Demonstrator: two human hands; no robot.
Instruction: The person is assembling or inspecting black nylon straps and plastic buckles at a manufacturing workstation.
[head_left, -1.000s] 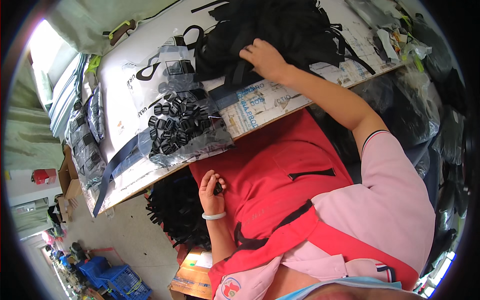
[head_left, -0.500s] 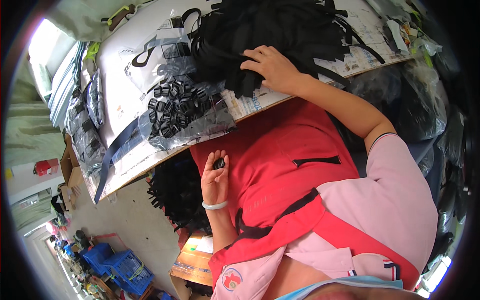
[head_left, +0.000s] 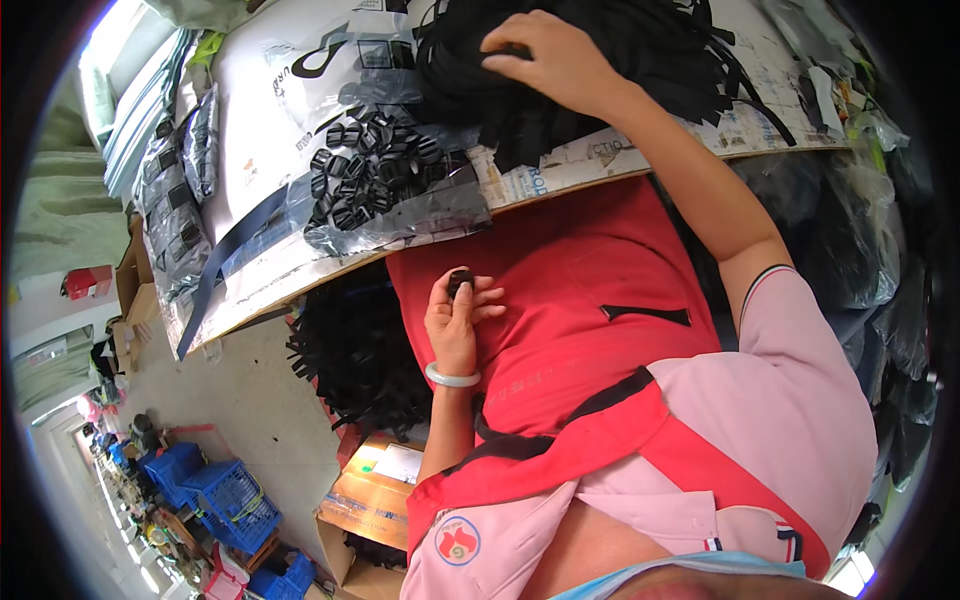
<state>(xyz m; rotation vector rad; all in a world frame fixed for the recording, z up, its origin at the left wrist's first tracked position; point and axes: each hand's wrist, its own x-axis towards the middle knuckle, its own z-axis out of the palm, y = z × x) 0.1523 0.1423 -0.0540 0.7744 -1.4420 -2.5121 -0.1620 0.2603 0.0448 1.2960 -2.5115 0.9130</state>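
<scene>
My left hand [head_left: 455, 325] is closed around a small black plastic buckle [head_left: 461, 281], held between thumb and fingers in front of the red apron, just off the table edge. Over the pile of black webbing straps [head_left: 640, 60] reaches my right hand [head_left: 562, 62]. Its thumb and fingers are apart, with black webbing showing between them. No strap is visibly lifted. Several loose black buckles [head_left: 365, 170] lie heaped on a clear plastic bag [head_left: 440, 215] at the table's near edge, left of the straps.
The white table [head_left: 250, 130] carries a dark strap [head_left: 225, 245] hanging over its left edge and plastic-wrapped packs [head_left: 170, 225]. Below are more black straps [head_left: 350, 360] and a cardboard box [head_left: 370, 495]. Blue crates [head_left: 235, 505] stand on the floor; clear bags [head_left: 850, 220] hang at right.
My right hand has moved farther over the strap pile, its fingers now curled more. My left hand has risen slightly and turned, still holding the buckle. The view has shifted a little.
</scene>
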